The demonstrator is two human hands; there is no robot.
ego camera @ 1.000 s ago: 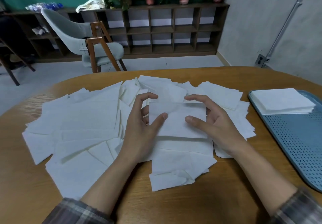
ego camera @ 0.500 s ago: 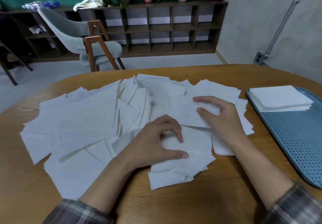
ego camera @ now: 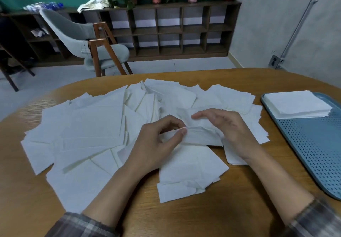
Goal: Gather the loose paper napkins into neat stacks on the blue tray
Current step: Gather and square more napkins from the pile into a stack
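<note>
While the left hand [ego camera: 158,142] pinched one end of a napkin [ego camera: 201,136] between thumb and curled fingers, the right hand [ego camera: 232,128] lay over the other end with its fingers mostly straight and blurred. Whether that hand had real hold of the paper could not be told. The napkin ran from nine to three o'clock between the two hands, just above the heap, and looked rumpled rather than flat.

Around it the loose napkins [ego camera: 83,126] spread across the table [ego camera: 184,218], thickest from the hands out toward nine and ten o'clock, with a few more underneath at six.

The blue tray [ego camera: 313,153] sat well apart from the heap, at three o'clock from the hands, its long side running roughly from twelve to six. One squared stack [ego camera: 295,104] rested on its far end, at about two o'clock from the right hand. The near part of the tray was bare.

By my reading, the napkin was being straightened before joining the stack, and most of the job remained. The carry would go rightward and a little away, so the right hand, clearly the nearer one, seemed better placed to make it. The napkin's long edge would need matching to the stack's edges on landing.
</note>
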